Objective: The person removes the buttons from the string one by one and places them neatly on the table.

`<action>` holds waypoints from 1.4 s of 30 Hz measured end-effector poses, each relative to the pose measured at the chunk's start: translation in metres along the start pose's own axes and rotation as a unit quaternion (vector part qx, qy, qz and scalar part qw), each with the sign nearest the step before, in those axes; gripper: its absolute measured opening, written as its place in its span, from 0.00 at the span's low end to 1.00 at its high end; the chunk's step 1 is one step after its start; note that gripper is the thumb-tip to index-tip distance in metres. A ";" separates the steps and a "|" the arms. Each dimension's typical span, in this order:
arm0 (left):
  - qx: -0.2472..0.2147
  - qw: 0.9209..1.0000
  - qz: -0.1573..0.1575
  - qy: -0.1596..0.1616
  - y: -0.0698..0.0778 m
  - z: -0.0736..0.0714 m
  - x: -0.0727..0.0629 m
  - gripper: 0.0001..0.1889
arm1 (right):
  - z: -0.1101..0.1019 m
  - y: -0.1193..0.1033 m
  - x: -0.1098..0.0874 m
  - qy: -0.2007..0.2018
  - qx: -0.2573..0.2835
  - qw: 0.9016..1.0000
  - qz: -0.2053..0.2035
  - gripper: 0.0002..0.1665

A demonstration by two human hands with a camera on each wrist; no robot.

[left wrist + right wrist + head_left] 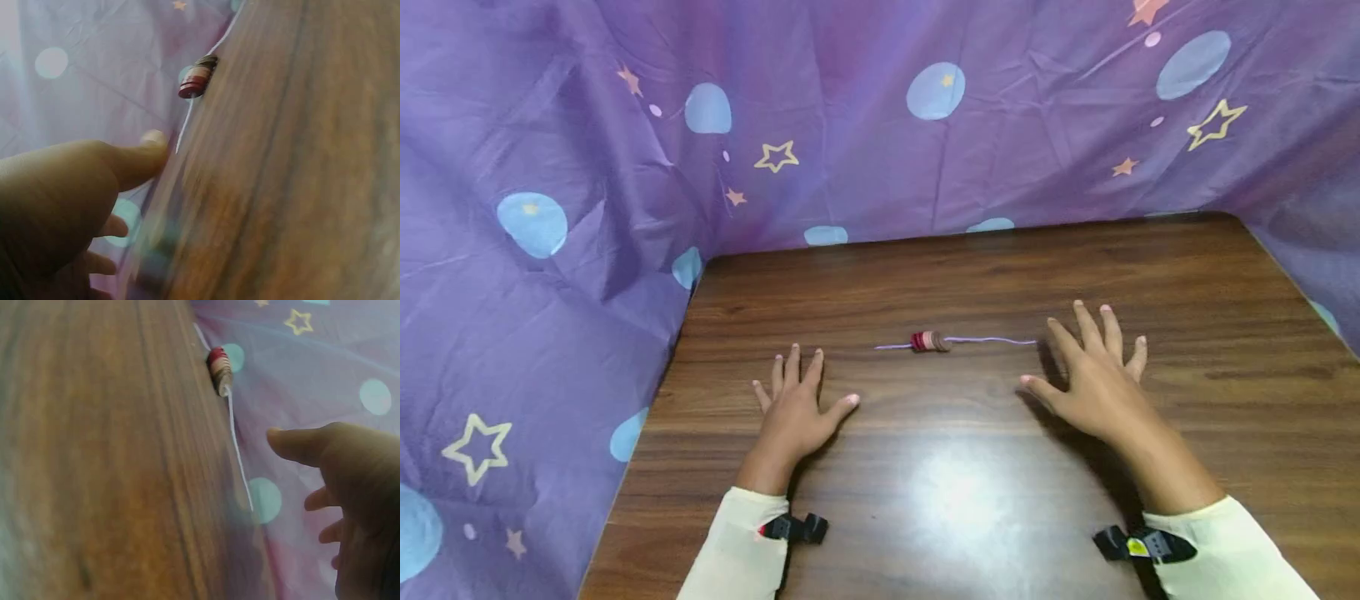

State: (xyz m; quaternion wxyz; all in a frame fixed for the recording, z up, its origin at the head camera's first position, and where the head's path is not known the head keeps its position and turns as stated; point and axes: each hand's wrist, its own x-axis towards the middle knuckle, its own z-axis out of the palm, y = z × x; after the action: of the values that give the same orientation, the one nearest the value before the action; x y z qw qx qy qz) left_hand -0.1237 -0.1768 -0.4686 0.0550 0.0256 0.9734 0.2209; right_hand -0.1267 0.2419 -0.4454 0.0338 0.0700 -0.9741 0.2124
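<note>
A short row of round, flat discs (927, 341), dark red, pink and brown, lies on the wooden table, threaded on a pale lilac string (988, 339). The string sticks out at both ends, longer on the right. My left hand (796, 417) is spread with straight fingers, left of the string's short end and apart from it. On the other side my right hand (1097, 383) is also spread, its fingers near the string's long end. Both wrist views show the discs (199, 76) beyond each thumb. Neither hand holds anything.
The brown wooden table (880, 450) reaches back to a purple curtain (850, 100) with stars and blue dots, which hangs behind it and at both sides. Black straps with small devices (793, 528) sit at both cuffs. A bright light reflection shows on the tabletop.
</note>
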 end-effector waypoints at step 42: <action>-0.143 0.987 0.050 0.061 0.058 0.033 0.066 0.20 | 0.041 -0.017 0.065 -0.063 0.122 0.990 -0.041 0.37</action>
State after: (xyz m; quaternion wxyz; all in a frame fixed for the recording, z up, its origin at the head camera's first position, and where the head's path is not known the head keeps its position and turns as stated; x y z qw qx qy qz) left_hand -0.1837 -0.1049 -0.4795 -0.0124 0.0530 0.9309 0.3612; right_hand -0.1898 0.2015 -0.4696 -0.0280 0.1266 -0.9374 0.3232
